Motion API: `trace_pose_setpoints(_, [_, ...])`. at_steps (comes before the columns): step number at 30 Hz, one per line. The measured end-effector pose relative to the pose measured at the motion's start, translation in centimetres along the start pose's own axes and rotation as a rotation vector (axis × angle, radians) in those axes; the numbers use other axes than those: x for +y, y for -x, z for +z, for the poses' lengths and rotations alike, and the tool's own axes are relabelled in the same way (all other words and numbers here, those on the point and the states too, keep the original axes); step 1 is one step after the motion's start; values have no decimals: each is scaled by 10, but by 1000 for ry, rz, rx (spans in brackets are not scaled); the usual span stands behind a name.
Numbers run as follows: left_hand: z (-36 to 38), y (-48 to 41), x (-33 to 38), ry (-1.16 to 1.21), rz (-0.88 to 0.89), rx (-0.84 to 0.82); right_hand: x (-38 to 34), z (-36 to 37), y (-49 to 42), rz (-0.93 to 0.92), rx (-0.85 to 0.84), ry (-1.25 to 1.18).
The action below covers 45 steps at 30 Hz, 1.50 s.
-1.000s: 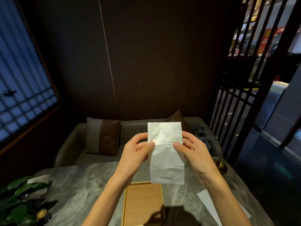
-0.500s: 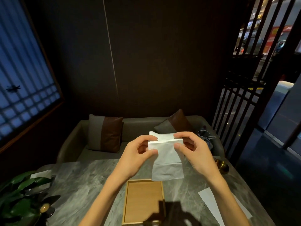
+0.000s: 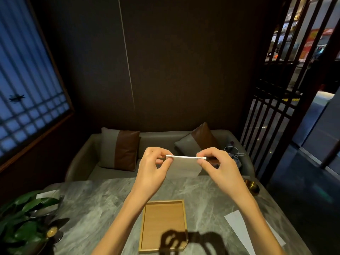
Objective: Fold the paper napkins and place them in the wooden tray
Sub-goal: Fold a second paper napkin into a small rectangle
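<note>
A white paper napkin (image 3: 184, 165) is held in the air above the far part of the table, folded over so its top crease faces me as a thin bright line. My left hand (image 3: 153, 169) pinches the left end of that crease between thumb and fingers. My right hand (image 3: 218, 165) pinches the right end the same way. The napkin's lower flap hangs in shadow between my hands. The wooden tray (image 3: 163, 225) lies flat on the table below my wrists, with only my hands' shadow across its near end.
The grey marble table (image 3: 99, 205) carries a leafy plant (image 3: 24, 218) at the near left, more white napkins (image 3: 242, 227) at the near right and a small brass bowl (image 3: 253, 186) at the right edge. A sofa with two cushions (image 3: 121, 150) stands behind the table.
The napkin's upper half has been folded down toward me, so the tall sheet is now about half as high. Both hands moved to the ends of the new crease.
</note>
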<state>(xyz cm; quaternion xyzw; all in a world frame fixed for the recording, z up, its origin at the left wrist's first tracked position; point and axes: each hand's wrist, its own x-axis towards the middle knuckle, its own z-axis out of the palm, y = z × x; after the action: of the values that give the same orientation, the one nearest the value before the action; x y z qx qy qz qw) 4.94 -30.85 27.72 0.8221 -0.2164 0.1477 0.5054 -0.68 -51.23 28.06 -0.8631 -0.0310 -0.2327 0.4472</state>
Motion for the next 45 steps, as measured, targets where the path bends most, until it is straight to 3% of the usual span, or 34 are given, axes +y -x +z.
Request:
trace_pose_setpoints(4, [-3, -2, 3, 147, -19, -73, 1, -4, -2, 25, 19, -247])
trace_pose_setpoints(9, [4, -2, 3, 215, -92, 16, 9, -2, 4, 150, -168, -414])
trace_pose_setpoints(12, [1, -1, -2, 389, -195, -182, 10, 0, 7, 154, -108, -427])
trace_pose_setpoints(14, [0, 3, -6, 475, -173, -353, 9, -1, 7, 139, -44, -419])
trace_pose_setpoints(16, [0, 5, -8, 380, -87, -403, 8, -3, 5, 131, 3, -385])
trace_pose_setpoints(19, [0, 5, -9, 215, -19, -315, 5, -7, 5, 132, -31, -329])
trace_pose_setpoints(23, [-3, 4, -4, 212, -56, -251, 2, -11, 10, 143, -139, -287])
trace_pose_setpoints(29, [-7, 4, 3, 173, -14, -349, -8, -12, 10, 97, -97, -94])
trace_pose_setpoints(32, [-4, 5, 6, 24, 25, -264, -10, -12, 9, 57, -84, -8])
trace_pose_setpoints(36, [-1, 7, 6, 13, 48, -199, -7, -12, 7, 76, -69, -25])
trace_pose_setpoints(40, [6, 16, 12, -45, 262, -42, -9, -5, 7, 163, 49, -8])
trace_pose_setpoints(43, [17, 25, 12, -246, 551, 31, -18, 0, 6, 321, -55, -385])
trace_pose_setpoints(45, [20, 30, 9, -337, 687, 38, -19, 1, 8, 308, -68, -491])
